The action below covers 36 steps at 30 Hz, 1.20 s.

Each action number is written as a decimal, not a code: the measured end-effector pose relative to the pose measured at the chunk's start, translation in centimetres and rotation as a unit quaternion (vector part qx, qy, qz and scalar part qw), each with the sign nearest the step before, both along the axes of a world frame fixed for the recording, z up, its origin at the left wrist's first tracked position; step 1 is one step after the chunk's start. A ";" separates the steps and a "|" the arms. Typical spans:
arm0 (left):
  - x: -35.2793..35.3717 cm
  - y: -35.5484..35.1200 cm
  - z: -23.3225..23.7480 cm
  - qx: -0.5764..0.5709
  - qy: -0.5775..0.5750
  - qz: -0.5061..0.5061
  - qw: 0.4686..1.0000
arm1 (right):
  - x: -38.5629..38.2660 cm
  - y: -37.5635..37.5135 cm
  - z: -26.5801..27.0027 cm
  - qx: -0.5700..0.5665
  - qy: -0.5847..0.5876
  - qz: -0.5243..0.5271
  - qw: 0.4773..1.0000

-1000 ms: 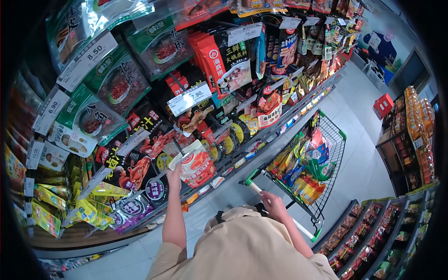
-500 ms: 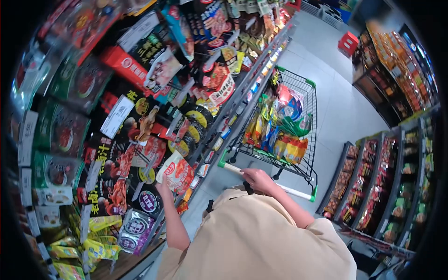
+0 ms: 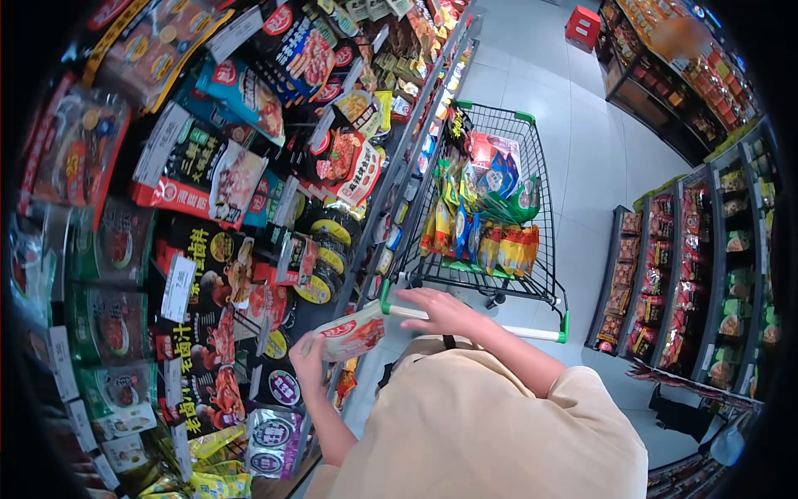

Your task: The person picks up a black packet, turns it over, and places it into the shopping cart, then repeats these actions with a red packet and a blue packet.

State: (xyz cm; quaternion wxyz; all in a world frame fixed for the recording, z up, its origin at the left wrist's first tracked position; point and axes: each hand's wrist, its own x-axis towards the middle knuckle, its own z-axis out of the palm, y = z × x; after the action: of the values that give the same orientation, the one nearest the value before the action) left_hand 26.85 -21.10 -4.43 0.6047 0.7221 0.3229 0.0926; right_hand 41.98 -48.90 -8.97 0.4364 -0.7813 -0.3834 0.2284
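Note:
My left hand [image 3: 308, 358] grips the edge of a flat food packet [image 3: 353, 334], cream-coloured with red print and a picture of food. The packet is tilted beside the shelf edge, near the left end of the cart handle. My right hand [image 3: 442, 311] lies over the white cart handle [image 3: 532, 333] with its fingers stretched toward the packet. Whether its palm touches the bar cannot be seen. Ahead stands the shopping cart [image 3: 544, 241], a dark wire basket with green corners. Yellow bags [image 3: 507, 249], a green bag [image 3: 519, 204] and a pink packet [image 3: 495, 150] lie inside.
Shelves on my left hold hanging sauce packets [image 3: 195, 320], round black-and-yellow tubs [image 3: 331, 241] and purple-and-silver bags [image 3: 274, 441]. On my right stands a tiered rack [image 3: 652, 283] of snack packs. A red box [image 3: 583, 28] sits on the tiled floor [image 3: 573, 108] farther ahead.
My left hand has brought the packet away from the shelf, toward the cart handle. My right hand has loosened from the bar, its fingers now extended. The view has shifted.

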 end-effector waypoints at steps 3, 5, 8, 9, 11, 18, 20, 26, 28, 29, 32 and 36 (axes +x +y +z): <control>3.3 -1.4 2.0 0.100 -0.066 -0.157 0.980 | 0.9 -1.1 0.7 0.048 -0.010 -0.017 0.999; 6.3 -3.2 2.7 0.082 -0.099 -0.211 0.969 | 1.8 -2.0 1.1 0.067 0.039 -0.030 0.997; 11.0 -5.9 4.3 0.047 -0.145 -0.349 0.925 | 2.7 -3.3 0.7 0.202 0.125 -0.107 0.965; 12.7 -6.9 4.6 0.048 -0.141 -0.362 0.920 | 3.2 -4.0 0.1 0.208 0.126 -0.119 0.963; 16.4 -9.1 4.9 0.071 -0.174 -0.412 0.892 | 4.1 -5.9 -1.1 0.270 0.143 -0.193 0.932; 28.9 -15.8 4.3 0.337 -0.195 -0.553 0.736 | 9.6 -12.1 -3.5 0.245 0.091 -0.400 0.878; 32.5 -18.0 3.0 0.344 -0.198 -0.561 0.726 | 11.9 -13.8 -3.8 0.196 0.154 -0.446 0.860; 43.8 -23.9 -1.8 0.333 -0.058 -0.511 0.790 | 16.5 -20.0 -9.2 0.110 0.100 -0.582 0.799; 47.4 -25.3 -4.8 0.282 -0.069 -0.478 0.829 | 17.1 -22.4 -10.7 0.076 0.107 -0.615 0.777; 49.2 -26.0 -6.2 0.265 -0.067 -0.463 0.843 | 17.0 -23.8 -12.3 0.040 0.072 -0.617 0.782; 55.5 -27.2 -12.6 0.180 -0.060 -0.430 0.883 | 16.0 -26.9 -17.0 -0.013 0.080 -0.631 0.771; 62.3 -30.8 -17.7 0.181 -0.089 -0.390 0.898 | 14.3 -28.5 -20.9 -0.128 0.027 -0.655 0.745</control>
State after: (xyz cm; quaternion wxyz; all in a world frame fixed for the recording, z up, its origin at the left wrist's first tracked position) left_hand 89.16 -51.90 -22.18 0.4778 0.8757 -0.0623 -0.0303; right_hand 56.25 -77.36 -29.83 0.3848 -0.8824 0.2668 -0.0458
